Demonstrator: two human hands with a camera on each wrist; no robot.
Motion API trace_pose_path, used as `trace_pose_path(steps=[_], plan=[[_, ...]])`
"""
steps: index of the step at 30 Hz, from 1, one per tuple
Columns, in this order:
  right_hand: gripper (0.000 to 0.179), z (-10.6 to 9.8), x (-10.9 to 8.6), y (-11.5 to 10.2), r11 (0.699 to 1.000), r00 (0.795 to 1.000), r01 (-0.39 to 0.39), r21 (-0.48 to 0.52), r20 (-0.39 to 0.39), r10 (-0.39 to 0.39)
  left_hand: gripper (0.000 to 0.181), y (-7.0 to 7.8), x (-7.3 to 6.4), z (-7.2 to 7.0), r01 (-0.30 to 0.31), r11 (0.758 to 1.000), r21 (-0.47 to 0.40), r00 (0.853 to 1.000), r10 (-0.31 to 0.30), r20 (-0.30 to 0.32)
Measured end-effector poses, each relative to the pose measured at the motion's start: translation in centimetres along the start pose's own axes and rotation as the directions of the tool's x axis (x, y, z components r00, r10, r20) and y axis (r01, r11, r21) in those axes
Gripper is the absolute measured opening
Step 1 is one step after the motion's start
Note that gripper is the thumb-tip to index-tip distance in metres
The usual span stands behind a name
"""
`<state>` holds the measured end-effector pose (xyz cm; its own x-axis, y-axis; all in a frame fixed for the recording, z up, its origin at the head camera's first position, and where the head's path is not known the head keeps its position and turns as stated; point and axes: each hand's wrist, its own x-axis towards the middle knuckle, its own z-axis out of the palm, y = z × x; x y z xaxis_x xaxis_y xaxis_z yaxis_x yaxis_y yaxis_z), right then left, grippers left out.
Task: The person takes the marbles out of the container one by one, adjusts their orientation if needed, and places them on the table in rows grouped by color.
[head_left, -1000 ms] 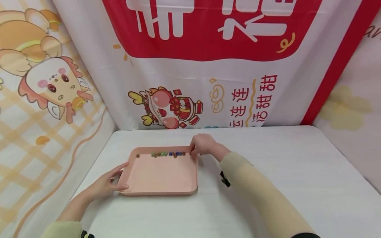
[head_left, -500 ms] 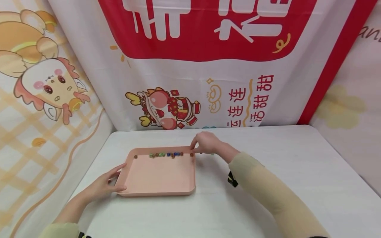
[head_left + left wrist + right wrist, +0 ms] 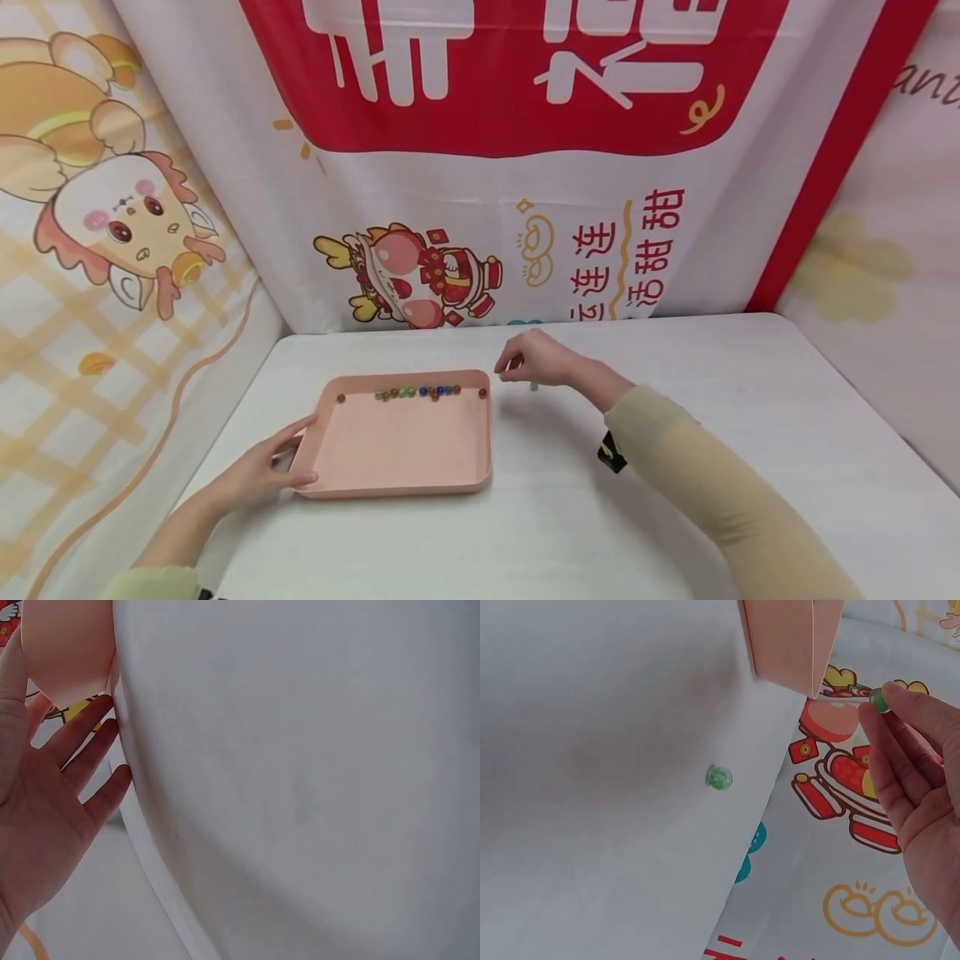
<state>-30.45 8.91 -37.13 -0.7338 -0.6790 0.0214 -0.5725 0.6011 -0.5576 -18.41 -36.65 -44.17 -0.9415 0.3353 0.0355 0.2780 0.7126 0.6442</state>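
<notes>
A shallow pink tray (image 3: 405, 450) lies on the white table. My left hand (image 3: 258, 475) rests at its left side, thumb and index fingertips on the rim; in the left wrist view the other fingers (image 3: 90, 754) are straight and spread. Just right of the tray's far right corner, my right hand (image 3: 547, 358) pinches a green glass marble (image 3: 880, 700) between thumb and fingertips. Another green marble (image 3: 719, 778) lies on the table, partly below the right hand in the head view. Inside the tray, green, brown and blue marbles (image 3: 423, 392) line the far wall.
One brown marble (image 3: 341, 398) sits in the tray's far left corner and another brown marble (image 3: 483, 392) in the far right one. Printed cloth (image 3: 420, 275) hangs behind the table (image 3: 615, 517), and a patterned cloth (image 3: 135, 333) borders its left side.
My right hand has moved from the tray's far right corner to outside the rim and now holds a green marble. A brown marble has been left in that corner. The left hand stays put.
</notes>
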Motion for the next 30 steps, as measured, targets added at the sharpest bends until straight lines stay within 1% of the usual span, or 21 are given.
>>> trace_pose_path(steps=[2,7,14,23,27,30], plan=[[0.011,-0.3,-0.3,0.2,1.000,1.000,-0.012,0.011,-0.008,0.012,0.089,0.0,0.0,0.0,0.010,1.000,0.002,1.000,-0.010,-0.001],[0.011,-0.7,-1.0,0.9,0.999,0.999,-0.039,0.017,-0.031,0.039,0.088,0.0,-0.1,-0.1,0.007,1.000,0.007,1.000,-0.007,0.002],[0.011,-1.1,-1.9,2.1,0.999,0.997,-0.039,0.023,-0.071,0.040,0.088,-0.1,-0.1,0.0,0.003,1.000,-0.021,1.000,-0.003,0.002],[0.011,-1.1,-3.2,4.5,0.998,0.991,-0.032,0.050,-0.132,0.039,0.089,-0.1,0.0,0.1,0.002,1.000,-0.005,1.000,-0.002,0.001],[0.012,-0.9,-3.5,5.7,0.996,0.988,-0.051,0.068,-0.140,0.061,0.089,0.0,0.0,0.1,-0.002,1.000,-0.021,1.000,0.002,0.001],[0.014,-0.5,-3.6,6.5,0.993,0.986,-0.085,0.088,-0.139,0.096,0.089,0.0,0.0,0.1,0.001,0.999,-0.034,1.000,-0.001,0.005]])
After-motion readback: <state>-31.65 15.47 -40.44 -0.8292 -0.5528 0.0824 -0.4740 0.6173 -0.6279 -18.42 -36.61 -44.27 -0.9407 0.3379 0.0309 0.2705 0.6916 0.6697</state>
